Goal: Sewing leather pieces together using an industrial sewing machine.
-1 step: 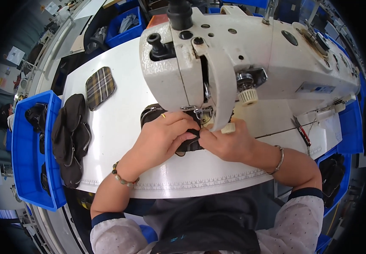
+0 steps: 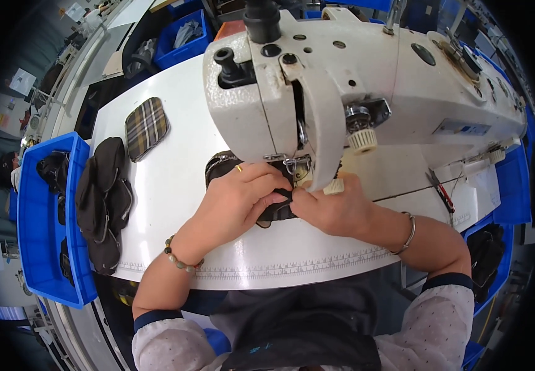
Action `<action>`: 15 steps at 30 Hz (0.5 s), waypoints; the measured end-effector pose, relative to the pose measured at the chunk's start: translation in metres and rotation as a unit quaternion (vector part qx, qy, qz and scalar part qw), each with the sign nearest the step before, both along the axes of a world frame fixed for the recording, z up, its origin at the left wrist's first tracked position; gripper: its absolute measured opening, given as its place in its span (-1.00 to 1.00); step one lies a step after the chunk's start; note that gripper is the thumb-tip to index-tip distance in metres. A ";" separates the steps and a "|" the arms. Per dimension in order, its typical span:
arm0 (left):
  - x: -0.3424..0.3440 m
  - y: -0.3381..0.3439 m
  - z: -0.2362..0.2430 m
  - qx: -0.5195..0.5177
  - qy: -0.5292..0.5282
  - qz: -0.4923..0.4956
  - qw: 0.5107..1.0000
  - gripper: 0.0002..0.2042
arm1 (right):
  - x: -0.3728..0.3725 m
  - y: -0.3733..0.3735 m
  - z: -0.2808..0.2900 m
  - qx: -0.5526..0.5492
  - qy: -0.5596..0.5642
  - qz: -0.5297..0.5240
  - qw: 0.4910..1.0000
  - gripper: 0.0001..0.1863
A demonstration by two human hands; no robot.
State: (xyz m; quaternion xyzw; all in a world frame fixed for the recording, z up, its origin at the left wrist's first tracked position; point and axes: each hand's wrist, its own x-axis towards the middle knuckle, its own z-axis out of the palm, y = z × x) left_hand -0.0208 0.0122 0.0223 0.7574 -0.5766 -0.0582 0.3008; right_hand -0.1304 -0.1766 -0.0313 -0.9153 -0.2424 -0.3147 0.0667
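A black zippered fabric pouch lies beneath the head of a white sewing machine, by its presser foot. My left hand pinches the near part of the pouch between thumb and fingers, left of the needle area. Close against it on the right, my right hand is closed, its fingertips gripping the pouch's edge. The machine's lever and my fingers hide part of the pouch and the exact grip. A plaid fabric piece with rounded corners lies on the table farther left.
Dark zippered pouches are piled at the table's left edge, beside a blue bin holding more. Red-handled snips lie on the right. A ruler strip follows the near edge. Another blue bin stands at the far left.
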 end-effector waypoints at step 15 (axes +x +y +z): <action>-0.016 -0.003 -0.008 0.019 -0.026 0.010 0.999 -0.87 | -0.027 0.015 0.020 -0.008 0.221 0.035 0.975 -0.82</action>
